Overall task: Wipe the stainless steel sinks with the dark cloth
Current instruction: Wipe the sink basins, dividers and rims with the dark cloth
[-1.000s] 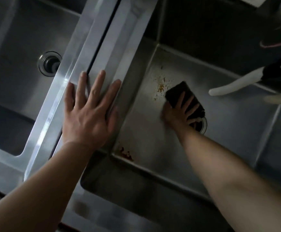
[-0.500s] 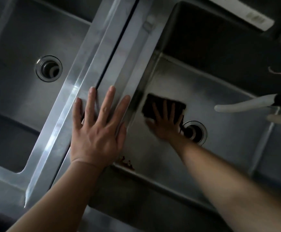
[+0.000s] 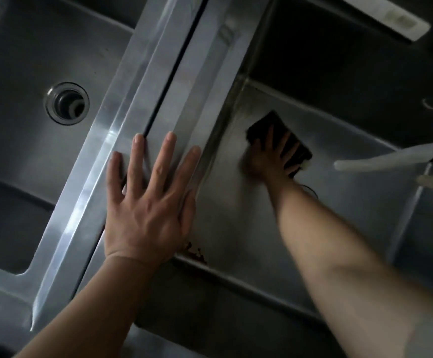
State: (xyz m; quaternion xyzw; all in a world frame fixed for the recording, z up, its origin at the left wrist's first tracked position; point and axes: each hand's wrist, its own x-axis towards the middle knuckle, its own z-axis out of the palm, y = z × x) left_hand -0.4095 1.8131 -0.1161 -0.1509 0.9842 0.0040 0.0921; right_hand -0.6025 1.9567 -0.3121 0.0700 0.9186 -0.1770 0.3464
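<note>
White hose end [image 3: 380, 161] jutting in from the right, reddish-brown residue [image 3: 196, 253], white labelled strip [image 3: 391, 18] at top right

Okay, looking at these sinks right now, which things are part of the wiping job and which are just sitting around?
Part of the job:
dark cloth, pressed flat under the right hand
right sink, being wiped
reddish grime at its near corner
left sink
left hand, resting flat on the divider

Lying about:
white hose
white label strip

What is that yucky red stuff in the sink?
A reddish-brown crust sits in the right sink's near corner, just below the left hand. It looks like dried grime. The right hand presses the cloth farther away.
</note>
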